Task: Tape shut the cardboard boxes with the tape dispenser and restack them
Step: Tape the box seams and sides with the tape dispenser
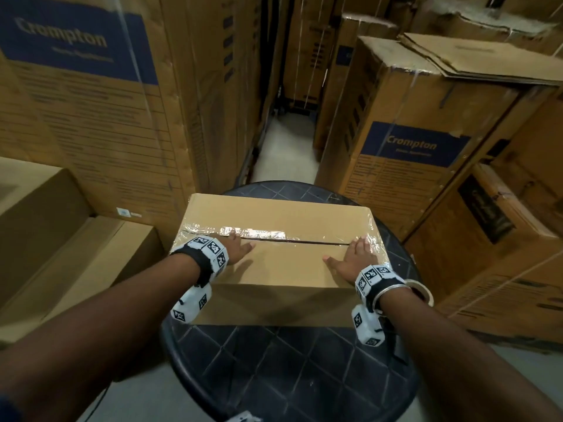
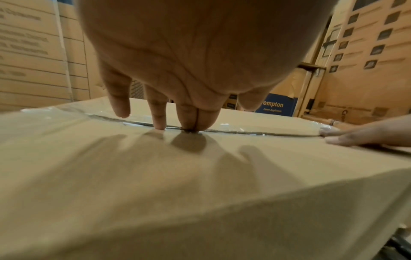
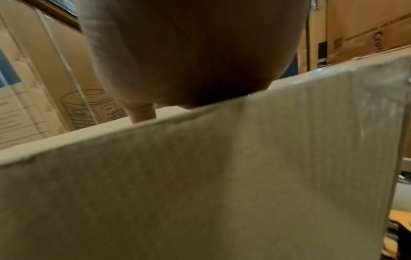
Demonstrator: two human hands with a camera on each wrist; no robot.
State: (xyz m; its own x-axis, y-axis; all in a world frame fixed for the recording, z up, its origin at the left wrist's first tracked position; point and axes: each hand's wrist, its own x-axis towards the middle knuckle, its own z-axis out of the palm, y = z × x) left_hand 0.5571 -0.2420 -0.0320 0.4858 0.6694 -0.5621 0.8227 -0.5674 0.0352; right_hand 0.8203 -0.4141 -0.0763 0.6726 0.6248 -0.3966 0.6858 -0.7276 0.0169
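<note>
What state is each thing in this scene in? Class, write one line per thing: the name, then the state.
cardboard box: flaps closed, resting on the black stool.
clear tape: stuck along the top seam, wrinkled; dark gap in the seam visible.
left hand: flat, fingers straight, fingertips pressing at the seam.
right hand: flat on the box top near its right end.
tape roll: lying on the stool behind the right wrist, untouched.
black stool: upright, carrying the box.
</note>
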